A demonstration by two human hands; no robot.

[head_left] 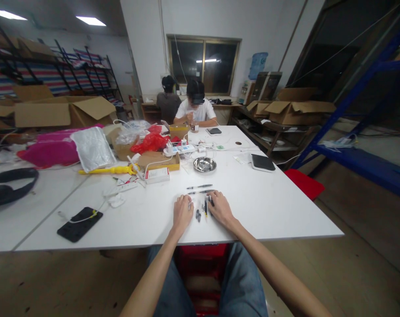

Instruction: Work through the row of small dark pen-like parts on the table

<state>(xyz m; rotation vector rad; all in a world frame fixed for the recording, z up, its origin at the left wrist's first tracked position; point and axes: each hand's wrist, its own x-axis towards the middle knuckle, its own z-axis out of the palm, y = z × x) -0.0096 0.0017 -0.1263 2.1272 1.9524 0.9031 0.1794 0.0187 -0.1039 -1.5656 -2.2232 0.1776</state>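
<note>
On the white table [252,207], my left hand [183,212] rests with its fingers curled together; whatever its fingertips hold, if anything, is too small to make out. My right hand [220,207] lies over the right side of some dark pen parts, its fingers spread. Between the hands are small black pieces [198,215] and a thin black stick with a yellow tip [206,207]. Two dark pens lie crosswise beyond them, an upper one [200,186] and a lower one [196,192] close to my right fingertips. A round metal dish [204,164] stands farther back.
A black phone [80,223] with a cable lies at the left. Boxes, red plastic bags [152,141], a white power strip [180,149] and a yellow object [114,170] crowd the left back. A dark tablet [263,163] sits at right. Another person [200,110] sits across the table.
</note>
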